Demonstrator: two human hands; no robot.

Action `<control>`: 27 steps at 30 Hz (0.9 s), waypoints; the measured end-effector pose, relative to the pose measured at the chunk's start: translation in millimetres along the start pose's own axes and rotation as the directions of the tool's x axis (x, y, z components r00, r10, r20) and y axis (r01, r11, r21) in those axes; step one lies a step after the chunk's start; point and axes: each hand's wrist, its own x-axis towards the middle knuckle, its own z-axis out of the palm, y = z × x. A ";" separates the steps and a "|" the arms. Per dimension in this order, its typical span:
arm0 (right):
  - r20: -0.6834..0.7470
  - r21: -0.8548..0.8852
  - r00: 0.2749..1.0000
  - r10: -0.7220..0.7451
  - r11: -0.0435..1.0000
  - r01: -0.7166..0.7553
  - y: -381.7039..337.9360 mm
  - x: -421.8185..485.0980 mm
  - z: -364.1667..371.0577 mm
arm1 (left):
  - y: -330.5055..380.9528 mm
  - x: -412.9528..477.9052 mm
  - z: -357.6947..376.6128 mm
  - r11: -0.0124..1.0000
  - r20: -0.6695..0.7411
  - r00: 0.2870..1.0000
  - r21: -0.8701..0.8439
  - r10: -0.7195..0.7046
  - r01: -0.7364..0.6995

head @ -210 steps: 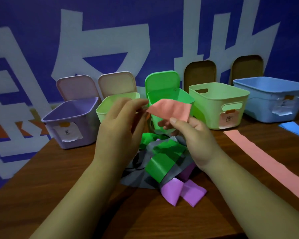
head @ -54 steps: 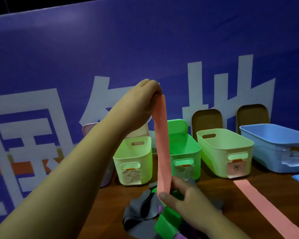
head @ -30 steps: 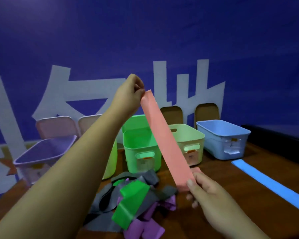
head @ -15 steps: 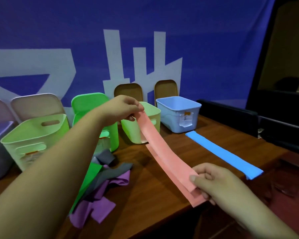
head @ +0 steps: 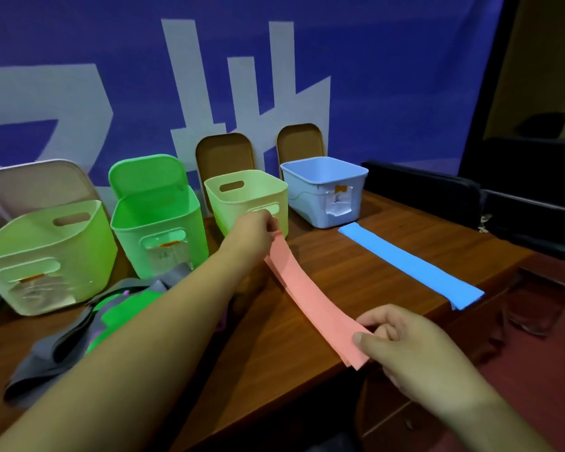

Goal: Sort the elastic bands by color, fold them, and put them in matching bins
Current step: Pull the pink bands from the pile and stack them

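A long pink elastic band (head: 310, 298) is stretched out low over the wooden table (head: 346, 265), lying over another pink band. My left hand (head: 252, 236) pinches its far end beside the pale green bin (head: 247, 203). My right hand (head: 402, 347) pinches its near end at the table's front edge. A blue band (head: 411, 267) lies flat to the right, in front of the light blue bin (head: 323, 190). A heap of grey, green and purple bands (head: 88, 324) sits left of my left forearm.
A bright green bin (head: 159, 223) and a yellow-green bin (head: 46, 259) stand in the row at the back left, lids leaning behind them. A blue banner fills the wall. Dark chairs (head: 516, 210) stand to the right of the table.
Both hands have lowered the pink band from hanging upright to stretched out flat over the table. My view has swung right, toward the blue bin and blue band.
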 end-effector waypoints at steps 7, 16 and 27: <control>-0.038 -0.033 0.999 -0.021 0.999 0.020 2.9 0.1 5.9 | 0.7 -3.0 24.7 0.988 0.012 1.000 0.156 -0.021 0.019; -0.073 -0.088 0.997 -0.040 0.996 0.034 6.9 4.6 7.7 | -0.7 -15.1 37.4 0.951 -0.026 0.999 0.308 -0.024 0.031; -0.087 -0.161 0.993 -0.076 0.985 0.061 8.9 7.7 7.9 | -5.4 -17.6 46.7 0.940 -0.058 0.998 0.339 -0.029 0.048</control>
